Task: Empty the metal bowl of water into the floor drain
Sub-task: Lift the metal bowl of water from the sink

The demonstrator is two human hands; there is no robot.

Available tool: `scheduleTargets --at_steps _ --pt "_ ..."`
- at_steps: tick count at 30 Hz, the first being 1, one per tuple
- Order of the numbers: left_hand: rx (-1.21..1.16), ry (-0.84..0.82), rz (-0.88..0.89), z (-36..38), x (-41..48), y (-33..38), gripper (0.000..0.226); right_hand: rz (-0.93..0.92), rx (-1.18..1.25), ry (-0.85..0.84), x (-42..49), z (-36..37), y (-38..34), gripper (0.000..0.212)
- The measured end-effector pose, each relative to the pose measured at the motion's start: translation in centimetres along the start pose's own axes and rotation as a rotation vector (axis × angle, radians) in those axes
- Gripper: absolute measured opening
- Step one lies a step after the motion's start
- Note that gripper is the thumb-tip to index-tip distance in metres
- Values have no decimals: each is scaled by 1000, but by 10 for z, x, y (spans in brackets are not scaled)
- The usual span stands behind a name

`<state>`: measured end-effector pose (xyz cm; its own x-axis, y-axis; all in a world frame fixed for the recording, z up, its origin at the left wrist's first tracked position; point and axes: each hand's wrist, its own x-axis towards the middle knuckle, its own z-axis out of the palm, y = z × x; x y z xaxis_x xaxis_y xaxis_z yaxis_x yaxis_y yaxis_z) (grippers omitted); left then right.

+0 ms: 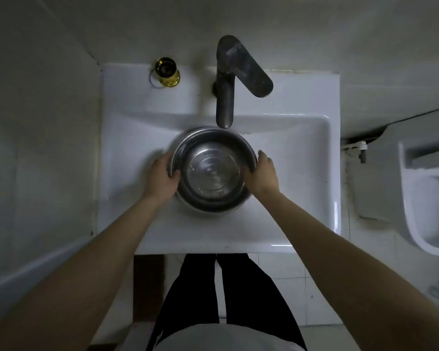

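Metal bowl (211, 171) is in the sink (302, 158) basin, directly under the tap (224, 107) spout, w/ what looks like shallow water in the bottom. Left grip (162, 177) grasps the bowl's left rim, thumb over the edge & inside, fingers round the outside. Right grip (262, 173) grasps the right rim, fingers wrapped on the outer wall. Both arms reach fwd over the sink's near edge. Gold bottle (166, 72) stands on the back ledge, left of the tap. Toilet (413, 231) is off to the right, apart from the sink
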<state>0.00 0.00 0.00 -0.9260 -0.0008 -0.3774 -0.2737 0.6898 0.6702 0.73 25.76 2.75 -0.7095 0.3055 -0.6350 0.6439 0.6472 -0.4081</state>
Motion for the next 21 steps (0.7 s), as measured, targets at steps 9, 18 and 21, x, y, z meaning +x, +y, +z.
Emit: scheduleTargets --at_steps 9,18,21 --pt "58 34 -135 5 14 -11 13 65 85 36 20 2 11 32" --pt "50 26 -194 7 19 -17 15 111 155 68 29 11 20 30" --pt "51 26 -208 6 18 -18 13 126 180 76 29 12 18 33"
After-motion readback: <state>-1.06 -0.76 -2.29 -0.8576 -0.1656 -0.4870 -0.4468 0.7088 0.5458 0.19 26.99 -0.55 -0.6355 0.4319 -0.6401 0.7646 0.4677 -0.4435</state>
